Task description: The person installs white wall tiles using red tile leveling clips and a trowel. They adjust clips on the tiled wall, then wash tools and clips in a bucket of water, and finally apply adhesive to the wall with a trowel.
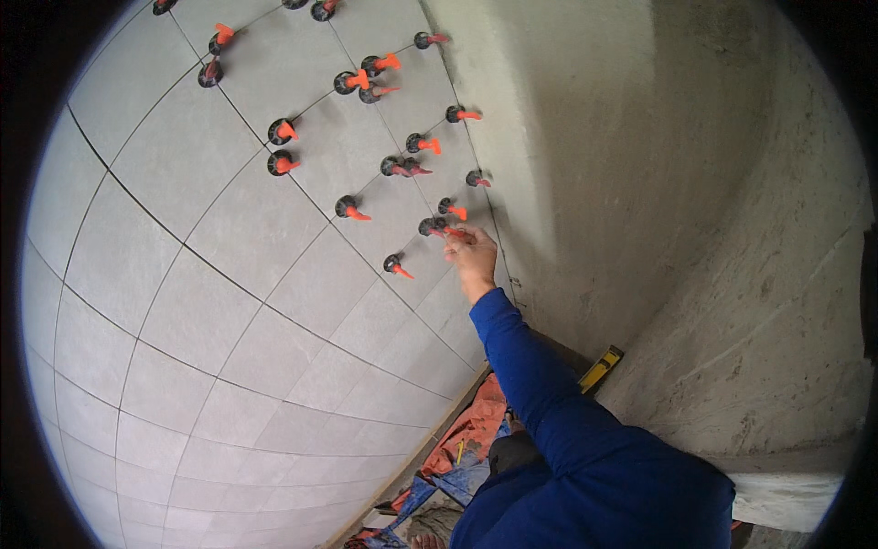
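My right hand (472,263), in a blue sleeve, reaches up to the grey tiled wall (210,210). Its fingers are pinched on the orange-red handle of a tile levelling clip (454,232) close to the wall's right edge. A black-based clip (426,226) sits just left of the fingertips, and one with an orange handle (446,207) stands right above. Lower left of the hand, another clip (392,264) straddles a joint. What seems to be part of my left hand (427,543) shows at the bottom edge, its fingers mostly cut off.
Several more orange-and-black clips (279,163) stick out along the upper tile joints. A bare cement wall (640,183) meets the tiles on the right. Below lie a yellow spirit level (601,369), an orange sheet (468,425) and blue cloth (462,480) beside a wooden batten (430,444).
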A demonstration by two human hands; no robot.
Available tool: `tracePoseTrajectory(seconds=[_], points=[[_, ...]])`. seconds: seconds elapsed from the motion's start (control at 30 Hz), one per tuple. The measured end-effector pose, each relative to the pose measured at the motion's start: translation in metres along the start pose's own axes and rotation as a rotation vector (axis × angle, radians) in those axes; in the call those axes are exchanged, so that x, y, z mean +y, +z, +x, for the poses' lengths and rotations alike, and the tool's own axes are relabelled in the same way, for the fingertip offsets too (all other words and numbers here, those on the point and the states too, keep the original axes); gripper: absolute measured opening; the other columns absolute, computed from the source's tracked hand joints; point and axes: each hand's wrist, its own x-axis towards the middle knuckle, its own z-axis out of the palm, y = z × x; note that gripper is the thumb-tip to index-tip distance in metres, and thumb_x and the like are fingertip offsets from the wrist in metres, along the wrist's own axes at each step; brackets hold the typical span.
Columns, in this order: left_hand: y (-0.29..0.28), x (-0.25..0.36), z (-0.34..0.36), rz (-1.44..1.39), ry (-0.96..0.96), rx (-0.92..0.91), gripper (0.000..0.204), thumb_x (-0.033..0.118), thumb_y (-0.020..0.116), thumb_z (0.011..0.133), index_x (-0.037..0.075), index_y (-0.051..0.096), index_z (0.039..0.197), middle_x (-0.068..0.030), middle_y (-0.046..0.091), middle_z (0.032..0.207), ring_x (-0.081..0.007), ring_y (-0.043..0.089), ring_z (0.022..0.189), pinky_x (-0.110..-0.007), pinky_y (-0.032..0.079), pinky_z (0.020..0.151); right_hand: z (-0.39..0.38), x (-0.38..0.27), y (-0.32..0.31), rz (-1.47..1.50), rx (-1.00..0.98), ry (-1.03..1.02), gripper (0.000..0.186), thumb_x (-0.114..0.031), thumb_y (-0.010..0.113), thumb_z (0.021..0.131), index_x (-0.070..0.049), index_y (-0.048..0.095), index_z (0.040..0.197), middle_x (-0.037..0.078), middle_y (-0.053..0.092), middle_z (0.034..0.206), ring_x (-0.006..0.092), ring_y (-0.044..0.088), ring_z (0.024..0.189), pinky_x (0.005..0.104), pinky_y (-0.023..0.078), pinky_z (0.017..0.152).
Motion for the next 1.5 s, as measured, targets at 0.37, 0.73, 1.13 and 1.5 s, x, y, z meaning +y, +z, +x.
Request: tracePoseTrajectory(seconds=[0.37,0.73,1.13,1.5], points=[[-0.02,-0.015,-0.023,-0.087,0.013,0.085,0.04,0.041,0.054,0.102,0.021,0.056,0.137,-0.0055,0.064,0.123,-0.0337,0.063,0.106,-0.051,0.052,0.096,0.007,0.012,0.002,-0.07,0.067,-0.107,0.022,0.005,0.067,0.09,-0.001,0.07,0.111,0.004,0.07,0.085,0.0103,0.061,0.062,0.0263,0.049,0.053],[-0.029,-0.023,-0.022,-0.089,0.055,0.078,0.041,0.04,0.054,0.102,0.018,0.057,0.137,-0.0097,0.061,0.129,-0.0358,0.06,0.118,-0.054,0.05,0.1,0.012,-0.008,-0.008,0.261,-0.029,0.296,0.02,0.003,0.065,0.087,-0.008,0.068,0.104,0.002,0.067,0.086,0.0077,0.054,0.06,0.0225,0.04,0.051],[-0.018,-0.018,-0.031,-0.032,0.013,0.095,0.039,0.038,0.054,0.101,0.021,0.057,0.136,-0.009,0.062,0.126,-0.031,0.059,0.116,-0.051,0.047,0.098,-0.006,-0.026,-0.013,0.13,-0.078,0.327,0.015,-0.011,0.072,0.091,-0.006,0.064,0.103,0.005,0.065,0.092,0.0125,0.062,0.066,0.0276,0.051,0.056],[-0.045,-0.029,0.001,0.836,0.672,-0.472,0.033,0.027,0.037,0.104,0.02,0.058,0.128,-0.0066,0.056,0.135,-0.0219,0.044,0.132,-0.047,0.032,0.113,0.007,0.0,-0.004,-0.029,-0.023,0.065,0.016,-0.013,0.072,0.092,0.002,0.067,0.095,0.006,0.067,0.083,0.0129,0.064,0.063,0.0271,0.054,0.054]])
